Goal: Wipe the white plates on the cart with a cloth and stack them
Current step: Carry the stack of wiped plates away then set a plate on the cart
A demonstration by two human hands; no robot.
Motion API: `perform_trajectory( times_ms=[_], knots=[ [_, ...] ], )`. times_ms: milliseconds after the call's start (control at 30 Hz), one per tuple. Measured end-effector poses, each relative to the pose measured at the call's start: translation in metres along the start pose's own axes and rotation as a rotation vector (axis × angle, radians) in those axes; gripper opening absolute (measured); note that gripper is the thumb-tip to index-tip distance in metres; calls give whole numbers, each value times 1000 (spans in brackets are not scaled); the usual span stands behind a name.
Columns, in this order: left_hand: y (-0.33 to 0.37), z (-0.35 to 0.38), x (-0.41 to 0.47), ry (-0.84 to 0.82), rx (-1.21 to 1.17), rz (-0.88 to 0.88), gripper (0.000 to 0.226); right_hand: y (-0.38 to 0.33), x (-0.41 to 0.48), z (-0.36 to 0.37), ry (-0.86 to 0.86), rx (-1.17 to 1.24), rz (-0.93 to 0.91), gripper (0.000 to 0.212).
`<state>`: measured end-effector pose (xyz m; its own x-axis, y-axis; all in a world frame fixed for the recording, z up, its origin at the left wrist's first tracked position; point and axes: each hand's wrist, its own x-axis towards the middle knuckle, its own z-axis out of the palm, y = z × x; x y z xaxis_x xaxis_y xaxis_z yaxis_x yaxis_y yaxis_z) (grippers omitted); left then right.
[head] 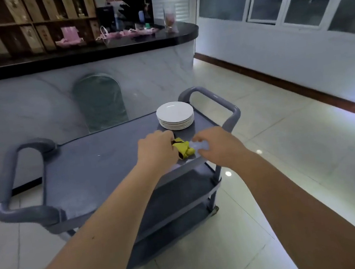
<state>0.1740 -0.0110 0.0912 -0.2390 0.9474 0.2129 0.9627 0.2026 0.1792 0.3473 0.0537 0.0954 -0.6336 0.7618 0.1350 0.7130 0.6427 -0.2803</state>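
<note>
Premises: tiled room with a glossy pale floor (289,164) that reflects the ceiling lights, white walls with a dark skirting board, and a white-framed window (286,7) on the right. At the back stands a curved bar (115,45) with a black top and a marble-patterned front, which has an arched greenish panel (100,101) set into it. On the bar top are pink items (68,34) and a tall glass (170,18), both too blurred to identify. Dark wooden shelving (22,24) with boxed goods lines the wall behind.

Cart (86,169): grey plastic, three tiers, with rounded loop handles at both ends and castors beneath. Its top surface is a shallow tray with a raised rim. The two lower shelves (179,192) are in shadow and no contents can be made out.

Contents of the top surface: one stack of white plates (175,115), round and smooth, seated squarely one on another at the far right corner, just beside the right handle. A yellow cloth (185,150), crumpled and with a dark edge strip, lies near the front right rim, well short of the stack.

Hands: both reach in with bare forearms, and a pale sleeve shows at the lower left. The left hand (155,152) has its fingers curled over one end of the cloth, gripping it. The right hand (216,146) is just beside the cloth's other end with its fingers bent. Its fingertips are blurred, so I cannot tell whether it holds anything.
</note>
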Motion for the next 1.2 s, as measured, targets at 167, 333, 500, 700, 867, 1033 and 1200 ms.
perform_trajectory(
  times_ms=[167,333,500,700,867,1033,1200],
  knots=[
    [-25,51,120,29,17,-40,24,55,120,26,6,10,-78,26],
    [-50,93,236,-51,-47,-82,31,106,235,47,-83,86,-4,35],
    [-82,134,322,-188,-469,-343,41,166,314,71,-57,363,209,38],
    [-137,216,356,-316,-1284,-961,59,243,392,126,-103,808,577,51],
    [-138,267,353,-233,-1781,-1064,20,292,432,180,-358,1199,861,71],
    [-125,283,362,-190,-1775,-1055,31,310,444,196,-527,1351,826,37],
    [-117,298,369,-189,-1838,-1117,72,314,454,198,-584,1402,829,27]
  ],
)
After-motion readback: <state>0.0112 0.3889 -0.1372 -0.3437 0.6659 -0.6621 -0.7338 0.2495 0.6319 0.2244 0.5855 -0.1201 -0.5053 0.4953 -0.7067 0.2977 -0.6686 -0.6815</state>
